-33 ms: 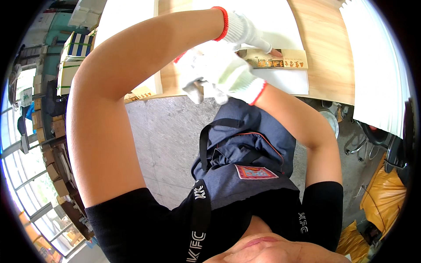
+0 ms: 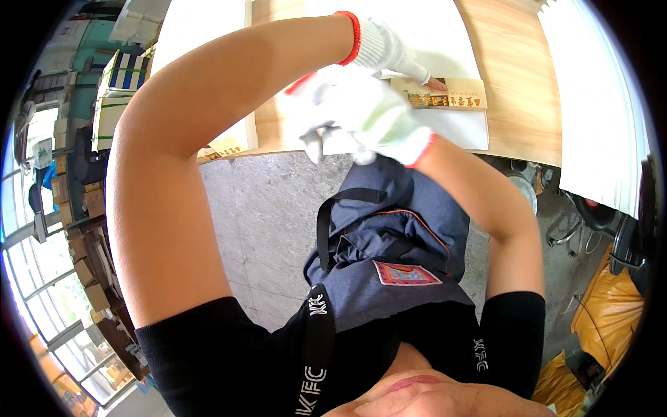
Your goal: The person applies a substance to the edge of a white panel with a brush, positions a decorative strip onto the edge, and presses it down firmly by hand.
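My left hand [image 2: 396,55], in a white knit glove with a red cuff, reaches over the table with its fingers stretched out. One bare fingertip rests on a yellowish printed cover strip [image 2: 462,94]. White paper [image 2: 458,128] lies along the near side of that strip, and a large white sheet [image 2: 445,42] along its far side. Close by on the left, my right hand [image 2: 382,118], gloved the same way, is curled and smeared by motion. It appears closed on a white, red-edged cloth [image 2: 306,90]; the blur hides its exact kind. Both hands partly cover the paper.
Wood-coloured tabletop [image 2: 517,76] runs under the papers, with a tall stack of white sheets [image 2: 601,104] at the right. Strapped paper bundles [image 2: 114,111] stand at the left. Past the table's near edge are a grey floor [image 2: 257,208], a black chair [image 2: 618,243] and yellow sacks [image 2: 611,306].
My right hand has shifted slightly to the right, and the red-edged cloth has moved with it. The left hand stays put on the printed strip.
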The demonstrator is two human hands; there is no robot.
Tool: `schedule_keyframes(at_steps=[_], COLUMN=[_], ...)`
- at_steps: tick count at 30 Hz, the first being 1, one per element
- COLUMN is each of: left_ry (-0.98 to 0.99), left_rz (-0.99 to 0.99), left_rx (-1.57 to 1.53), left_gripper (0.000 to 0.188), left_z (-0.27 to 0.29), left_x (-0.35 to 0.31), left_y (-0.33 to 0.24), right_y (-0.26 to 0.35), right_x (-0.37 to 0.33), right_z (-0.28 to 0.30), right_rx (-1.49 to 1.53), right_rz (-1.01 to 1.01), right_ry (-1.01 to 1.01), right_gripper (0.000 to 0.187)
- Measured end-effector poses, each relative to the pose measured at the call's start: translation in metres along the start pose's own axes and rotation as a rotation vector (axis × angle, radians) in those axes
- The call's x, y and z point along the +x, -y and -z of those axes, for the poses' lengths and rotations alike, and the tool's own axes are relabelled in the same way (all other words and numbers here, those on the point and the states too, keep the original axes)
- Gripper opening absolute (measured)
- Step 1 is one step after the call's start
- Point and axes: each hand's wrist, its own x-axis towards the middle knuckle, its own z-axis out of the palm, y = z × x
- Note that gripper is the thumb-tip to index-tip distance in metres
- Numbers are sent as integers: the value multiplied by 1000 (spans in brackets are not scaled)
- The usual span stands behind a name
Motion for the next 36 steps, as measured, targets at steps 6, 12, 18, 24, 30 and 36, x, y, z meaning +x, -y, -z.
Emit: schedule_keyframes(at_steps=[6, 12, 18, 24, 30, 36], left_ry=[-18, -151, -896, -1004, -1037, -1201], left_rz=[-89, 297, -60, -91, -101, -104], left_rx=[77, -372, 311, -2058, -3077, -2984], left_gripper=[115, 62, 52, 55, 33, 27], left_z=[6, -24, -78, -180, -164, -145], left_x=[0, 33, -28, -62, -58, -16], left_y=[-10, -16, -66, -118, -98, -71], right_y=[-97, -110, -43, -78, -83, -88], right_x=[-161, -200, -160, -154, -163, -145], right_z=[64, 94, 102, 83, 99, 118], right_rx=[-742, -631, -839, -722, -599, 6], right_rz=[29, -244, -330, -208, -239, -542], right_ry=[-429, -451, -402, -170, -120, -282], right_gripper=[43, 30, 39, 45, 44, 35])
